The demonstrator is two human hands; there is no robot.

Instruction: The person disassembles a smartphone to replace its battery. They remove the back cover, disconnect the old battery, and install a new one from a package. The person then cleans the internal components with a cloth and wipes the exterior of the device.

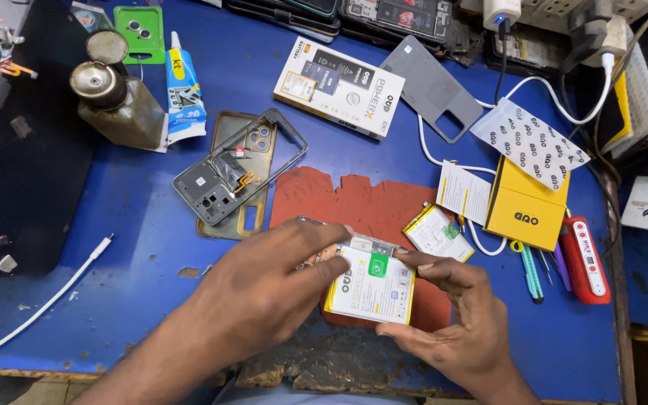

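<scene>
An opened phone body lies on a worn red mat near the table's front edge. A white and yellow battery sits in it. My left hand covers the phone's left side, fingers pressing on its top edge and the battery's upper left corner. My right hand grips the phone's right side, thumb and fingertips on the battery's right edge and lower corner. A second battery rests on the mat just beyond my right hand.
A grey phone frame on a clear case lies left of the mat. Behind are a white battery box, grey back cover, yellow box, glue tube and metal bottle. Red tool, tweezers and cables crowd the right.
</scene>
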